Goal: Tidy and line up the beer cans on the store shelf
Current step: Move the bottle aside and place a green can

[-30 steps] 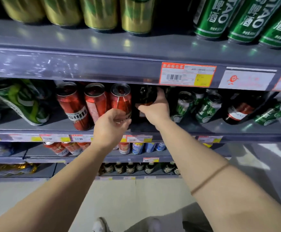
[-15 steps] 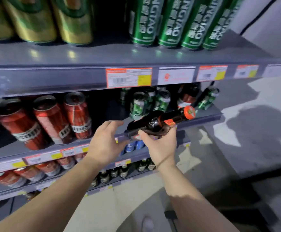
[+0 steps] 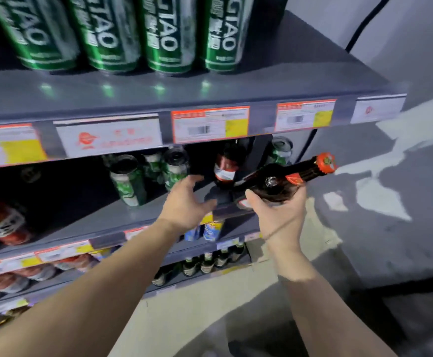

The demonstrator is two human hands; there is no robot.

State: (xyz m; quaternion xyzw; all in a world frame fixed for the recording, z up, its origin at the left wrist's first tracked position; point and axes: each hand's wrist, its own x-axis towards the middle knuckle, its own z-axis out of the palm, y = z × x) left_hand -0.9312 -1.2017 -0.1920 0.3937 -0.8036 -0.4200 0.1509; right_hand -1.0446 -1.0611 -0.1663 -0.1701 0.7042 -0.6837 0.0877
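Dark bottle (image 3: pixel 285 181) now farther right in right hand (image 3: pixel 278 215)

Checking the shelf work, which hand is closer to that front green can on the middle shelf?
Left. The left hand hovers open just right of the green can; the right hand is farther right, holding a dark bottle.

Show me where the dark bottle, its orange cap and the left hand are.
dark bottle (image 3: pixel 274 185), head view, on its glossy shoulder above the right hand's fingers.
orange cap (image 3: pixel 325 163), head view, on the cap's side.
left hand (image 3: pixel 187 202), head view, on the back of the open hand.
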